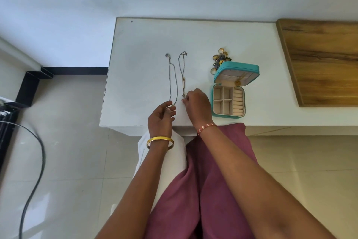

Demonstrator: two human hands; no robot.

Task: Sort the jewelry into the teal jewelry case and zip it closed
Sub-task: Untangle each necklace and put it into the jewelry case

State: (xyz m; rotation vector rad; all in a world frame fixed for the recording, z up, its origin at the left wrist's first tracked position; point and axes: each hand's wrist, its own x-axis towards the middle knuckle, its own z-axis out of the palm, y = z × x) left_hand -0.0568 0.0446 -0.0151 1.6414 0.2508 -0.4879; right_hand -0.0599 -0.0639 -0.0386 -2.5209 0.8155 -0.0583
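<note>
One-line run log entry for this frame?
case: open | left hand: pinches left necklace end | right hand: pinches right necklace end | rings pile: unsorted

White table carries two necklaces, teal case, ring pile.

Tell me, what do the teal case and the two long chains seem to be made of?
The teal case: probably faux leather, with a smooth matte shell; its beige lining looks like velvet. The left chain and the right chain: thin metal links with a dull greyish gleam, the exact metal unclear.
</note>
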